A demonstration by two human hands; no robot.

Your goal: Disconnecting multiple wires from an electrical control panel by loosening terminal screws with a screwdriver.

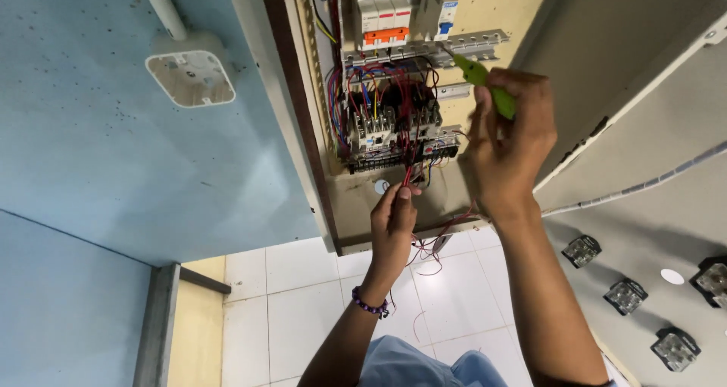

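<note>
We note our right hand (509, 141) closed around a lime-green screwdriver (485, 84), slim, tip at the metal rail (432, 51) inside the cabinet (500, 8). Left hand (394, 220) pinches thin red wires (407, 176) below the contactors (394, 126).

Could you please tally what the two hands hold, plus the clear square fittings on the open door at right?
Green-handled screwdrivers: 1, in the right hand
Red wire bunches: 1, pinched by the left hand
Clear square fittings on the door: 4 in view
Total: 6
</note>
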